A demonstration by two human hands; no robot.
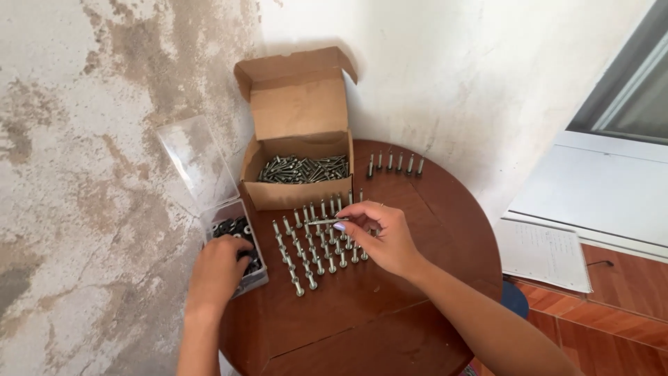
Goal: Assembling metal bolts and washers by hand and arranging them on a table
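Note:
My right hand (381, 237) pinches a silver bolt (322, 222), held level above several rows of upright bolts (316, 244) on a round dark wooden table (390, 313). Fingers down, my left hand (217, 271) reaches into a small clear plastic box of dark nuts (235, 228) at the table's left edge; what those fingers hold is hidden. Behind the rows stands an open cardboard box (296, 191) full of loose bolts (304, 168). A short row of upright bolts (395, 163) stands at the table's far side.
The clear box's lid (191, 160) stands open against a stained plaster wall (76, 174). A notebook (546, 254) lies on a low ledge to the right, below a window frame (612, 167). Reddish floor tiles (612, 327) show at the lower right.

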